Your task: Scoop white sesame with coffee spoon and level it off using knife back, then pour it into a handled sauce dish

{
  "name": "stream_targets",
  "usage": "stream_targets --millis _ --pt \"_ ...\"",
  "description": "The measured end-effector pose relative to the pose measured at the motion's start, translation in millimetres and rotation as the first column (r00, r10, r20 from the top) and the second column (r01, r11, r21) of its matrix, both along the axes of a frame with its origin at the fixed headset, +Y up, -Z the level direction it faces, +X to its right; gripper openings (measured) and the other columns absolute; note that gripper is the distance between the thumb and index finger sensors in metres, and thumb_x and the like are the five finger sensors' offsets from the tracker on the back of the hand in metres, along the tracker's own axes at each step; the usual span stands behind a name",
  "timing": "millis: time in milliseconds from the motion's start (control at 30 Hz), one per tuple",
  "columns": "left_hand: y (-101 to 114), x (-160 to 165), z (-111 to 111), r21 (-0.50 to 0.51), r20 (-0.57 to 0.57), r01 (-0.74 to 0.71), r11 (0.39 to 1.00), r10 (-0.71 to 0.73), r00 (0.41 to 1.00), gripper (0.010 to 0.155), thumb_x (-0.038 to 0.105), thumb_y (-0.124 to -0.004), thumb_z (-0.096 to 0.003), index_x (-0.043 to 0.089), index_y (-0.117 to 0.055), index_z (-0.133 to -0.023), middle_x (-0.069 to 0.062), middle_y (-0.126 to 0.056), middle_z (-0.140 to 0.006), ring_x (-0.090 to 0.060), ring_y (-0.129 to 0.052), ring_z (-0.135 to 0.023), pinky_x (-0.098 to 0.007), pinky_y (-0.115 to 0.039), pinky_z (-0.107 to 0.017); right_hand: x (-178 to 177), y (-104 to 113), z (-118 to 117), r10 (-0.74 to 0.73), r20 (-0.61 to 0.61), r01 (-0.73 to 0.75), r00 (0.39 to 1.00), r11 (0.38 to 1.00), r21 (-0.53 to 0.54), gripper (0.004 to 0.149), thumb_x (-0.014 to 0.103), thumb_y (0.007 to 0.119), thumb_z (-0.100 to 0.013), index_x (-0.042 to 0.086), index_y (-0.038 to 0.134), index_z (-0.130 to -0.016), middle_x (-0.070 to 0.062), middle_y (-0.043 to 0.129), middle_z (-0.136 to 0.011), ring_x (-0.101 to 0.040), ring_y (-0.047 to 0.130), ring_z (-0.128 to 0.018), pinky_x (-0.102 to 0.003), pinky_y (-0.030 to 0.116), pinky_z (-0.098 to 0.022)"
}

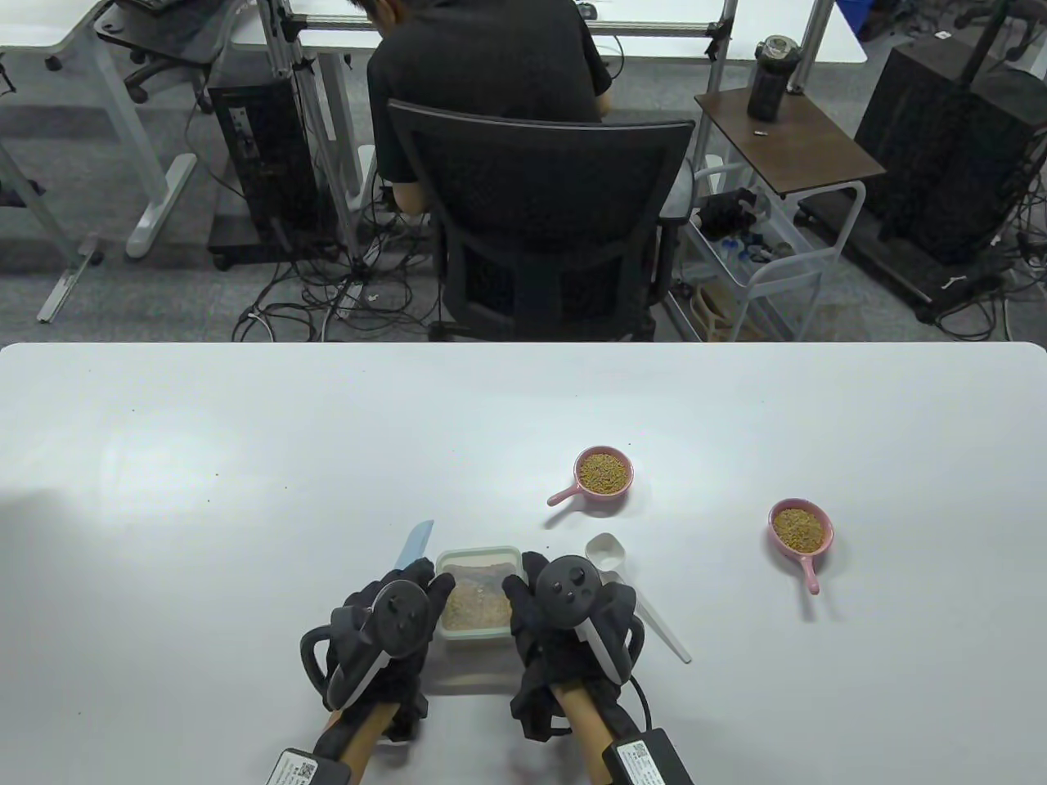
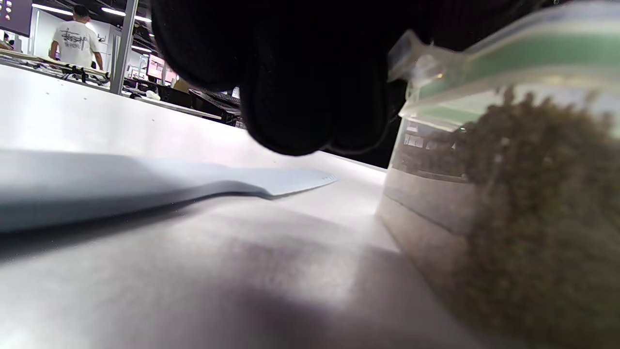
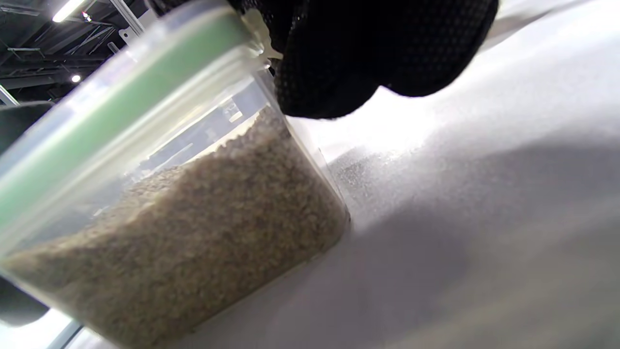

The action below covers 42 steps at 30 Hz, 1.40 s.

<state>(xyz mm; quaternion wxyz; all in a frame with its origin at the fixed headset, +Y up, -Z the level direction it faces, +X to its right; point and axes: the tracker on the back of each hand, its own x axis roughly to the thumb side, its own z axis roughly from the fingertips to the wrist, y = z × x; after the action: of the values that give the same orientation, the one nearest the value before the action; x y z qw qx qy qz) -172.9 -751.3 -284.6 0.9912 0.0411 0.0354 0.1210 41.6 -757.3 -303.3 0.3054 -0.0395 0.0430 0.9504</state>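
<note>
A: table view – left hand [image 1: 384, 625] and right hand [image 1: 564, 613] flank the clear sesame box [image 1: 478, 593], fingertips touching its sides. Whether they actually grip it, cannot tell. Knife [image 1: 414, 544] lies just past the left fingers, blade pointing away. Coffee spoon [image 1: 634, 585] just outside the right fingers, partly under that hand

B: dishes?

A: two pink handled sauce dishes, one [image 1: 601, 474] beyond the right fingertips, other [image 1: 802, 530] well off to the right. Both already hold grain

B: left wrist view?

A: fingers [image 2: 290, 97] together, hanging at the box rim [image 2: 484, 63]; knife blade [image 2: 242, 182] flat on the table to their left

B: right wrist?

A: fingertips [image 3: 368, 63] at the lid corner, box [image 3: 193, 218] roughly half full

B: handling?

A: my guess: spoon is light, stiff plastic, so take it mid-handle. Sesame is loose and spills easily. Take the knife by its handle, spine down
</note>
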Motion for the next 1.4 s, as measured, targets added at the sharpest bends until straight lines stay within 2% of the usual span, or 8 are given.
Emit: stream_targets --millis 367,533,633,700,767,967,1167,1400 --pt "-2.0 -3.4 -6.4 -0.128 -0.008 -0.213 0.969 0.214 0.977 0.053 0.050 -0.066 -0.0637 0.017 -0.081 -0.102 -0.002 -0.100 -0.081 -0.024 -0.104 -0.067 -0.050 -0.074 -0.065 2.7 -3.7 0.3 -0.057 0.036 0.058 0.998 0.998 -0.023 0.055 0.038 0.075 -0.058 0.009 0.074 -0.104 -0.021 0.081 -0.087 -0.022 0.093 -0.055 -0.046 0.081 -0.046" --pt "0.8 -0.4 -6.8 -0.182 -0.037 -0.182 0.966 0.179 0.983 0.056 0.051 -0.064 -0.0648 0.013 -0.081 -0.101 -0.003 -0.102 -0.081 -0.026 -0.106 -0.066 -0.050 -0.075 -0.063 -1.5 -1.5 3.2 0.013 0.037 -0.014 0.999 1.000 0.013 0.055 0.038 0.074 -0.058 0.008 0.074 -0.104 -0.021 0.081 -0.088 -0.022 0.093 -0.056 -0.047 0.081 -0.047" --pt "5.8 8.4 -2.0 -0.091 -0.037 -0.010 0.996 0.007 0.999 0.055 0.054 -0.066 -0.0638 0.015 -0.087 -0.096 -0.002 -0.104 -0.076 -0.025 -0.107 -0.063 -0.049 -0.076 -0.062 -3.5 0.2 4.3 0.053 0.035 -0.054 0.998 0.998 0.028 0.055 0.038 0.073 -0.058 0.007 0.074 -0.104 -0.021 0.081 -0.087 -0.022 0.093 -0.056 -0.047 0.081 -0.046" --pt "9.0 18.5 2.6 -0.006 -0.050 0.152 0.988 -0.152 0.987 0.053 0.055 -0.068 -0.0627 0.017 -0.091 -0.091 0.000 -0.105 -0.071 -0.024 -0.108 -0.059 -0.048 -0.077 -0.061 -4.0 -0.1 4.8 0.049 0.042 -0.050 0.998 0.998 0.032 0.055 0.038 0.074 -0.058 0.007 0.075 -0.104 -0.021 0.082 -0.087 -0.023 0.093 -0.055 -0.047 0.081 -0.046" --pt "9.9 23.2 2.8 0.007 -0.034 0.227 0.974 -0.227 0.973 0.052 0.055 -0.067 -0.0626 0.017 -0.091 -0.089 0.001 -0.106 -0.069 -0.022 -0.108 -0.058 -0.047 -0.077 -0.061 -3.4 -0.7 4.8 0.041 0.043 -0.042 0.998 0.999 0.029 0.055 0.038 0.073 -0.058 0.007 0.075 -0.103 -0.021 0.082 -0.087 -0.023 0.093 -0.055 -0.047 0.081 -0.046" --pt "5.3 8.7 -5.1 -0.111 0.001 -0.015 0.994 0.015 1.000 0.053 0.052 -0.065 -0.0636 0.013 -0.091 -0.088 0.000 -0.104 -0.067 -0.023 -0.107 -0.055 -0.049 -0.077 -0.060 -1.4 -3.7 2.7 -0.009 0.025 0.009 1.000 1.000 -0.010 0.055 0.039 0.071 -0.059 0.005 0.074 -0.103 -0.021 0.085 -0.084 -0.023 0.095 -0.053 -0.047 0.082 -0.045" --pt "5.8 12.7 -2.2 -0.065 0.011 0.069 0.995 -0.069 0.998 0.053 0.052 -0.064 -0.0637 0.013 -0.091 -0.088 0.001 -0.104 -0.067 -0.023 -0.107 -0.056 -0.049 -0.077 -0.060 -0.8 -4.0 3.1 -0.017 0.025 0.017 1.000 1.000 -0.011 0.056 0.039 0.071 -0.059 0.004 0.074 -0.102 -0.020 0.086 -0.083 -0.024 0.096 -0.053 -0.047 0.082 -0.045" --pt "5.4 12.8 -1.7 -0.067 0.004 0.057 0.996 -0.057 0.998 0.053 0.053 -0.064 -0.0637 0.014 -0.091 -0.088 0.001 -0.104 -0.068 -0.023 -0.107 -0.056 -0.049 -0.077 -0.061 -20.3 8.5 12.5 0.298 0.076 -0.303 0.952 0.951 0.068 0.057 0.041 0.068 -0.061 -0.003 0.084 -0.092 -0.017 0.098 -0.068 -0.018 0.103 -0.038 -0.041 0.088 -0.033"
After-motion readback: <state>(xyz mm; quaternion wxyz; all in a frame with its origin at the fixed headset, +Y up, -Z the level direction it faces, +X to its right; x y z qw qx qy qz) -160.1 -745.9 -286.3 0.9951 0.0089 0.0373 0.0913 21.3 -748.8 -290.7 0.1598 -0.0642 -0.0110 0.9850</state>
